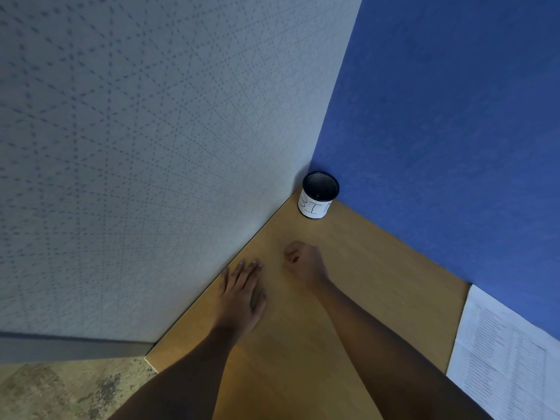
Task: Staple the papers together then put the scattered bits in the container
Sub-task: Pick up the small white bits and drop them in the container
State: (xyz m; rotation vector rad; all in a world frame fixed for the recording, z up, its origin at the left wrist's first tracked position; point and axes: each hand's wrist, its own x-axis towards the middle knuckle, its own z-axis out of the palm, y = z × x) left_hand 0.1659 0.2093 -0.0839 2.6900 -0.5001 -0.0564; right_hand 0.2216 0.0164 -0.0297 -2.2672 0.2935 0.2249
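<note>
Rests left hand [244, 294] flat on desk [348, 298], fingers straight, likely for bracing. Curls right hand [303, 260] closed just beside it, perhaps around gathered bits; cannot tell. Leaves container [319, 195] just beyond right knuckles, within easy reach; papers [509, 359] well off rightward.

black mesh container [318, 204] upright, printed papers [503, 359] flat, well apart

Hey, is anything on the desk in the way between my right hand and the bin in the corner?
Nothing visible. Only bare desk lies between the right hand and the bin. The left hand rests flat off to the side, and the papers lie far right, clear of that path.
</note>
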